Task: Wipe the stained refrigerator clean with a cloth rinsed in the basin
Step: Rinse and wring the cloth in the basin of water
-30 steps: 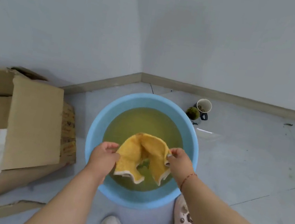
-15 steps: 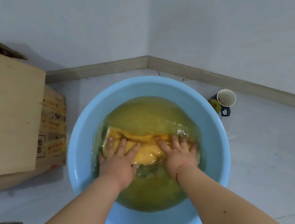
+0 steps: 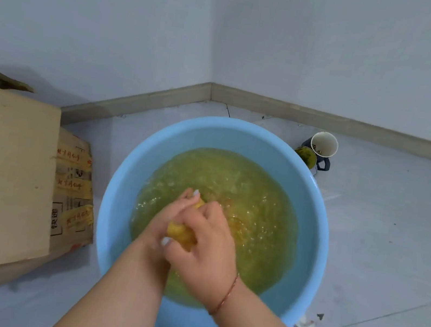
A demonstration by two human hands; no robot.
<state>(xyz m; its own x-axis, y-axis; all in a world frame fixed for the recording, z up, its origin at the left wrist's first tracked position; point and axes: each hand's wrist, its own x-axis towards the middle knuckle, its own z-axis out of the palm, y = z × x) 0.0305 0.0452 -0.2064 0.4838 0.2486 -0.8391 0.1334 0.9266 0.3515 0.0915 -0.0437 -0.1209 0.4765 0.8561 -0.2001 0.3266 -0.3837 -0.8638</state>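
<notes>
Both your hands are down in the basin (image 3: 311, 216), bunched together over the yellow cloth (image 3: 181, 234). Your right hand (image 3: 204, 247) sits on top, fingers curled tight round the wad, a thin red bracelet (image 3: 226, 296) on that wrist. Your left hand (image 3: 168, 218) comes in underneath and alongside, fingers wrapped against the same bundle, pale nails showing at the far edge. Only small patches of cloth peek out between your fingers, right at the surface of the murky yellow-green water (image 3: 246, 191), which is rippled and choppy all round your hands. That blue basin rests on the grey tiled floor (image 3: 380, 248) near the room's corner. Off to your left stands a cardboard box (image 3: 1, 173) with printed tape on its side. Beyond the basin's far right rim, a cup (image 3: 323, 145) sits on the floor.
</notes>
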